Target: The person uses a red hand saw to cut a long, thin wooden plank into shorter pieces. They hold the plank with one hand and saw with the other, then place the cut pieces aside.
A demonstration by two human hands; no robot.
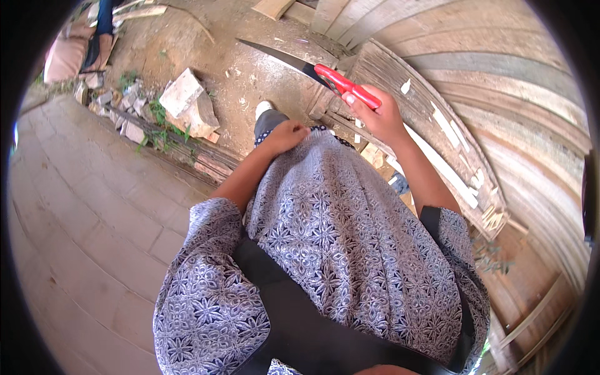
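Note:
My right hand (379,114) is closed around the red handle (347,85) of a handsaw. The dark, curved saw blade (278,56) points away to the upper left, free of any wood. My left hand (289,135) lies over my bent leg, at the hem of my blue-and-white patterned shirt (331,206). Its fingers are curled in by the bunched cloth, and their tips are hidden. Just right of the saw is a long weathered wooden board (381,69) with pale wood slivers (445,128) on it.
A plank wall (500,69) curves along the right. Big broken stone blocks (189,103) and rubble sit left of my foot, beside a paved floor (94,219). Wood chips lie on the dirt ahead. At the far upper left, part of another person's leg (105,19) shows.

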